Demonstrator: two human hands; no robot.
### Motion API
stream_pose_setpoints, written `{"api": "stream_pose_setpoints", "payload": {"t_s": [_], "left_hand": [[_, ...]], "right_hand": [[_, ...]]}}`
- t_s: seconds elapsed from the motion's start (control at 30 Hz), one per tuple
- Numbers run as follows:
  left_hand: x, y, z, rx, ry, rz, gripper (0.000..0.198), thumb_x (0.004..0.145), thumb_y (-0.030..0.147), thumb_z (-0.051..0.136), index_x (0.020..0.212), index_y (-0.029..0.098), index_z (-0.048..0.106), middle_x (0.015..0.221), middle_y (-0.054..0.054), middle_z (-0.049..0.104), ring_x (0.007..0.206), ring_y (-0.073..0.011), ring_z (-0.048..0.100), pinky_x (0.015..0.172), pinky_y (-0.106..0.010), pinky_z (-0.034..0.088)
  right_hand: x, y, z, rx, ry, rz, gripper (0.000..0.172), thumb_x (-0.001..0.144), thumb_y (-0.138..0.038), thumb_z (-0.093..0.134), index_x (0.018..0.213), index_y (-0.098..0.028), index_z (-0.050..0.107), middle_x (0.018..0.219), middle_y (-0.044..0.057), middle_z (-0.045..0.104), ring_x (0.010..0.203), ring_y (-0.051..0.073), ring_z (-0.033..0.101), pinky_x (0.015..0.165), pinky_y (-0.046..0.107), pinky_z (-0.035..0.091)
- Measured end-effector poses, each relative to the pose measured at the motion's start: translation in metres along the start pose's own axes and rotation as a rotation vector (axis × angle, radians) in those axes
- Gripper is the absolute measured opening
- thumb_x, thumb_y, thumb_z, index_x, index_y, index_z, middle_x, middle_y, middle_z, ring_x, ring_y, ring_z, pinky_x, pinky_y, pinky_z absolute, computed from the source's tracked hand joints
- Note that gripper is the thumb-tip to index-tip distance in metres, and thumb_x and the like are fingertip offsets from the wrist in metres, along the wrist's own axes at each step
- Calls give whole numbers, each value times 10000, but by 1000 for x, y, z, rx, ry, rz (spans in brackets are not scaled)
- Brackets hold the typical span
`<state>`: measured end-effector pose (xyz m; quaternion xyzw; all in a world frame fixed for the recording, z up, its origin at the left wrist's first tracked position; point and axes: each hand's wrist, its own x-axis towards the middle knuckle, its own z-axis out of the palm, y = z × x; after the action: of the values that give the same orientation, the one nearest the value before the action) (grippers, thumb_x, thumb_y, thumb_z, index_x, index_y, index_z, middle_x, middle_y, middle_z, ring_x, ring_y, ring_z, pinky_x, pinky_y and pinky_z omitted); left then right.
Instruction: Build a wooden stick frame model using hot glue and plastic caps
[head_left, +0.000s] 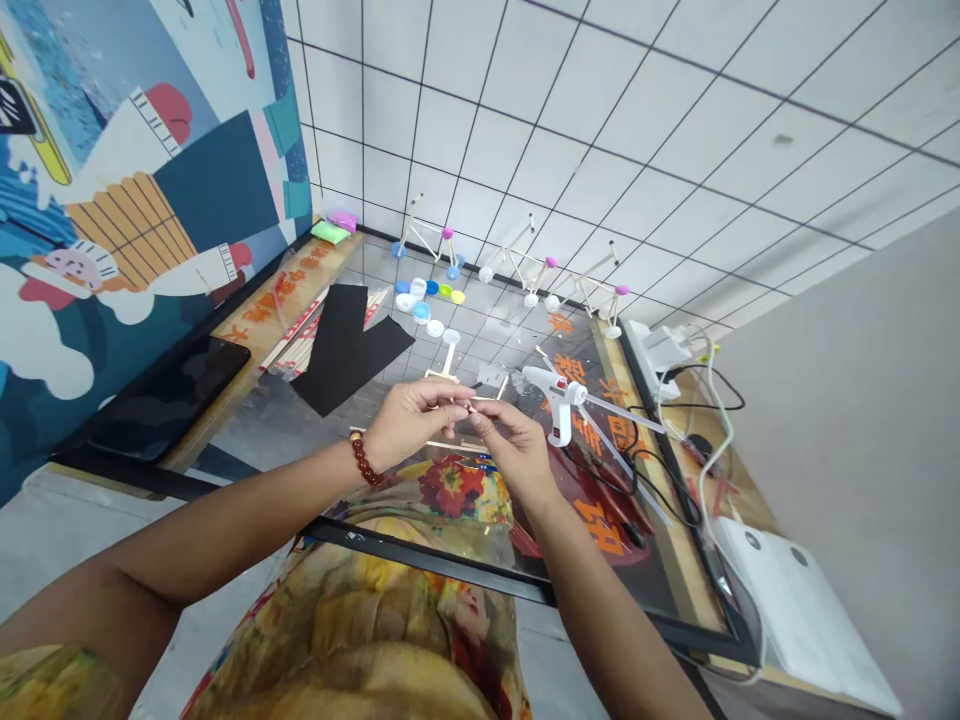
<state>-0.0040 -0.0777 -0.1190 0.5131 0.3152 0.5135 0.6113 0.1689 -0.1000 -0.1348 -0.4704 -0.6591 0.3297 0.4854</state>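
My left hand and my right hand meet above the table, both with fingers pinched together. Between the fingertips is a small pale piece that looks like a short wooden stick; its ends are mostly hidden. Just beyond my hands lies a small stick assembly with a white bottle cap at its far end. Thin wooden sticks lie under and beside my hands. Right of my right hand, a white glue gun rests on the table, a clear glue stick at its rear.
At the back stand several stick frames with bottle-cap wheels. Loose coloured caps lie before them. Black card covers part of a bundle of sticks at left, near a dark phone-like device. Cables and a power strip line the right.
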Motion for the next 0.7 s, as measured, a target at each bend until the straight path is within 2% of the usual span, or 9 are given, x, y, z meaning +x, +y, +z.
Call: {"api": "stream_pose_setpoints", "payload": {"t_s": [0.17, 0.3, 0.5, 0.6, 0.7], "left_hand": [[-3, 4, 0, 84, -43, 94, 142, 728, 233, 724, 845, 167, 770, 929, -62, 670, 525, -64, 580, 502, -211, 523], [-3, 3, 0, 82, -27, 114, 147, 714, 227, 735, 843, 166, 769, 914, -63, 660, 604, -90, 599, 511, -205, 535], [-2, 4, 0, 89, -8, 127, 110, 714, 202, 729, 807, 147, 751, 862, -53, 649, 608, -93, 587, 524, -215, 534], [-1, 5, -1, 82, 33, 123, 111, 697, 217, 744, 777, 141, 731, 836, -48, 647, 651, -114, 592, 524, -219, 528], [2, 7, -1, 65, 109, 68, 133, 685, 237, 757, 745, 131, 704, 771, -34, 651, 596, -93, 566, 515, -208, 498]], "right_hand": [[0, 3, 3, -1, -30, -12, 116, 863, -283, 636, 944, -245, 710, 967, 24, 723, 923, 185, 659, 887, 337, 497], [0, 1, 4, -39, -38, -54, 84, 868, -272, 630, 903, -242, 700, 934, 25, 714, 909, 184, 655, 872, 337, 498], [-1, -5, 4, -72, -30, -129, 87, 870, -231, 622, 911, -237, 698, 954, 47, 710, 931, 188, 655, 875, 347, 497], [-1, -9, 4, -101, 0, -150, 76, 862, -230, 632, 890, -231, 702, 915, 47, 703, 895, 187, 651, 856, 350, 497], [-3, -10, 3, -95, 60, -122, 88, 848, -231, 653, 921, -238, 702, 878, 31, 686, 840, 172, 633, 822, 338, 502]]}}
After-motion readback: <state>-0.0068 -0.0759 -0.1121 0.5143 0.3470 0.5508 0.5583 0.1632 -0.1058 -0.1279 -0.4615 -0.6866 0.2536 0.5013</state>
